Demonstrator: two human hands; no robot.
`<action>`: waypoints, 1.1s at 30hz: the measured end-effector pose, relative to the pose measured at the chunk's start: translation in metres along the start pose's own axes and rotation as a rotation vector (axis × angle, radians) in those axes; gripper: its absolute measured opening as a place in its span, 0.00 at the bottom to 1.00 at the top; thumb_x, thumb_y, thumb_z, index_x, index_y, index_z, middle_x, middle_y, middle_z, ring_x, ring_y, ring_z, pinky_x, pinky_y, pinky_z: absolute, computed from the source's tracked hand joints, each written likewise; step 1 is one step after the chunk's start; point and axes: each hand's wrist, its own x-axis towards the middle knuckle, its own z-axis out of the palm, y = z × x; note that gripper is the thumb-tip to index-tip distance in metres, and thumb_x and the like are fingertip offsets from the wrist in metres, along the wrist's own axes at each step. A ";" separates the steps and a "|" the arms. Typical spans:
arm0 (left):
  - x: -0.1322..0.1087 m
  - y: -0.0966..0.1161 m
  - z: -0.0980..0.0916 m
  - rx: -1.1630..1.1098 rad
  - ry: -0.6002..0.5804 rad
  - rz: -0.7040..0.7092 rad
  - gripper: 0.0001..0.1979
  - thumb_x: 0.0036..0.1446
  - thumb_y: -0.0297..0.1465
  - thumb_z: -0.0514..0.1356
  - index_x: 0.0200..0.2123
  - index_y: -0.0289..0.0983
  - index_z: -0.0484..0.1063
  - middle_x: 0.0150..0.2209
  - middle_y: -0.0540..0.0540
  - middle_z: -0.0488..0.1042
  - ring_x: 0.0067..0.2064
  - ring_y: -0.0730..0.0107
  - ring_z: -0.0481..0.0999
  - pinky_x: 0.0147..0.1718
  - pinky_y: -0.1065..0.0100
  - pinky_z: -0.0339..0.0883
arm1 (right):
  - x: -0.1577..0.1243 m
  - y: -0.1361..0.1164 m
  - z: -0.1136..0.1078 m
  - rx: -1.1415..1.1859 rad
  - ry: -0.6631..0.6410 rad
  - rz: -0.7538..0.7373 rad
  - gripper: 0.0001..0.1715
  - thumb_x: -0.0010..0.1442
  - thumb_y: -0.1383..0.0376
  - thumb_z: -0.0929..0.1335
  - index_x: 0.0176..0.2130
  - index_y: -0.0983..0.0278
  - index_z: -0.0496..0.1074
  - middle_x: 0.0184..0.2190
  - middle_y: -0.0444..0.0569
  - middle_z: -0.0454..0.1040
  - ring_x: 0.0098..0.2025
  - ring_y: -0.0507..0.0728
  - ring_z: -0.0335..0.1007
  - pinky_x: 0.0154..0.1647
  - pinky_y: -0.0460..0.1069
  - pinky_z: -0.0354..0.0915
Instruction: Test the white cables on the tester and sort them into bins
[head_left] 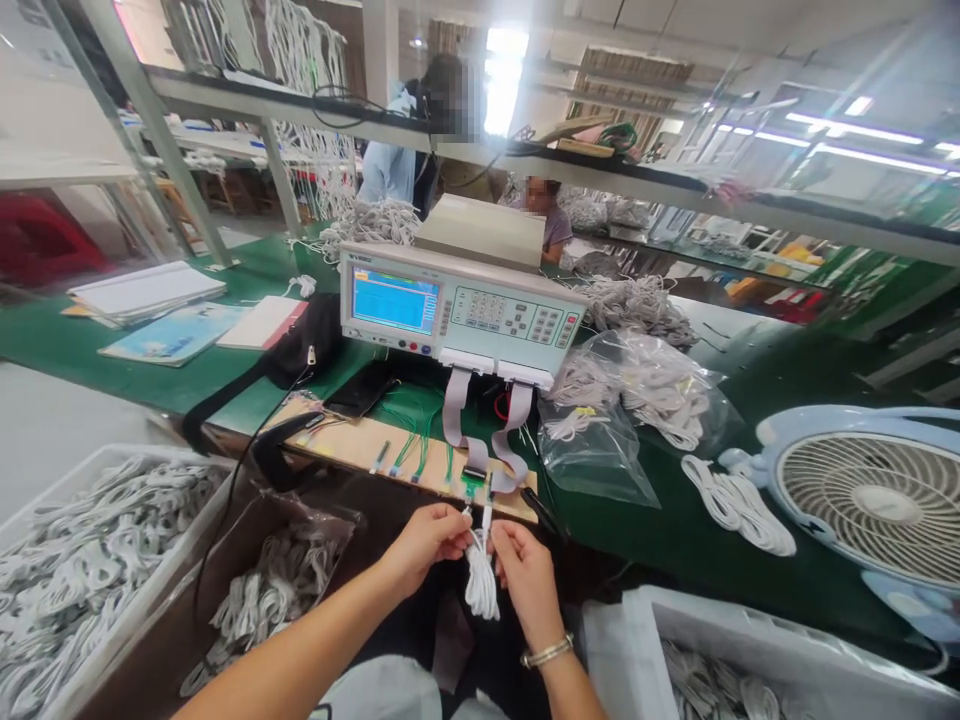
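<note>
While both hands pinch the coiled cable (481, 580) — left hand (424, 545), right hand (528, 572) — its plugs sit at the jig (405, 455); seating them squarely in its sockets seems next.

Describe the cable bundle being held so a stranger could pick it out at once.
Start at the grey tester on the green bench. Below its wooden board, the left hand and right hand hold one coiled white cable. Unlike the binned or bagged cables, it hangs between fingers.
</note>
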 end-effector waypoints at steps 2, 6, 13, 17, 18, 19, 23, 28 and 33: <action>0.001 -0.003 0.006 -0.054 0.051 0.025 0.13 0.39 0.35 0.62 0.21 0.32 0.64 0.20 0.49 0.69 0.20 0.80 0.64 0.22 0.76 0.58 | -0.003 0.000 -0.004 -0.019 -0.009 0.014 0.15 0.51 0.56 0.64 0.31 0.67 0.69 0.19 0.43 0.68 0.15 0.46 0.54 0.13 0.41 0.51; 0.000 -0.014 0.016 -0.213 0.113 0.078 0.13 0.41 0.36 0.62 0.20 0.32 0.64 0.16 0.52 0.65 0.18 0.82 0.61 0.19 0.77 0.54 | -0.007 0.006 -0.005 0.050 0.012 0.054 0.18 0.51 0.56 0.65 0.35 0.67 0.69 0.24 0.46 0.70 0.17 0.47 0.56 0.13 0.41 0.53; 0.000 -0.012 0.011 -0.261 0.001 0.044 0.15 0.38 0.38 0.64 0.23 0.31 0.68 0.18 0.53 0.62 0.19 0.83 0.58 0.20 0.77 0.51 | -0.002 0.007 0.002 0.302 0.060 0.115 0.17 0.45 0.58 0.69 0.33 0.66 0.69 0.22 0.43 0.68 0.17 0.46 0.56 0.13 0.40 0.51; 0.000 0.000 0.006 -0.122 -0.041 -0.041 0.18 0.41 0.43 0.60 0.28 0.32 0.71 0.21 0.54 0.58 0.20 0.84 0.53 0.19 0.77 0.46 | 0.007 0.004 0.001 0.240 0.011 0.166 0.15 0.47 0.56 0.68 0.29 0.66 0.69 0.18 0.40 0.65 0.16 0.45 0.54 0.11 0.39 0.49; 0.001 0.003 0.006 -0.101 -0.041 -0.044 0.19 0.42 0.44 0.59 0.29 0.32 0.71 0.21 0.54 0.57 0.20 0.84 0.53 0.19 0.77 0.46 | 0.009 0.004 0.001 0.202 0.002 0.175 0.16 0.47 0.55 0.67 0.27 0.66 0.68 0.17 0.40 0.64 0.15 0.45 0.54 0.11 0.39 0.49; 0.002 0.005 0.007 -0.085 -0.038 -0.041 0.21 0.42 0.45 0.58 0.30 0.32 0.71 0.21 0.54 0.56 0.19 0.84 0.52 0.19 0.77 0.45 | 0.012 0.005 0.000 0.166 -0.005 0.182 0.17 0.47 0.53 0.67 0.25 0.66 0.67 0.16 0.40 0.63 0.14 0.45 0.53 0.10 0.39 0.49; 0.009 0.007 0.012 -0.063 -0.016 -0.017 0.25 0.41 0.49 0.56 0.30 0.31 0.72 0.20 0.54 0.55 0.19 0.83 0.50 0.18 0.76 0.42 | 0.023 0.009 0.000 0.068 -0.019 0.197 0.22 0.44 0.48 0.66 0.24 0.66 0.66 0.13 0.38 0.61 0.12 0.44 0.51 0.09 0.39 0.47; 0.011 0.005 0.012 -0.070 -0.022 0.006 0.24 0.40 0.48 0.57 0.30 0.31 0.72 0.20 0.54 0.56 0.18 0.83 0.50 0.18 0.76 0.40 | 0.028 0.011 0.006 0.005 -0.004 0.203 0.29 0.41 0.44 0.65 0.30 0.66 0.68 0.11 0.37 0.58 0.10 0.45 0.48 0.08 0.40 0.44; 0.009 0.005 0.014 -0.067 0.025 0.040 0.21 0.41 0.45 0.58 0.27 0.30 0.72 0.19 0.53 0.58 0.18 0.83 0.53 0.18 0.77 0.44 | 0.026 0.008 0.013 0.033 0.045 0.170 0.28 0.37 0.43 0.67 0.26 0.66 0.68 0.09 0.36 0.53 0.10 0.45 0.45 0.08 0.42 0.40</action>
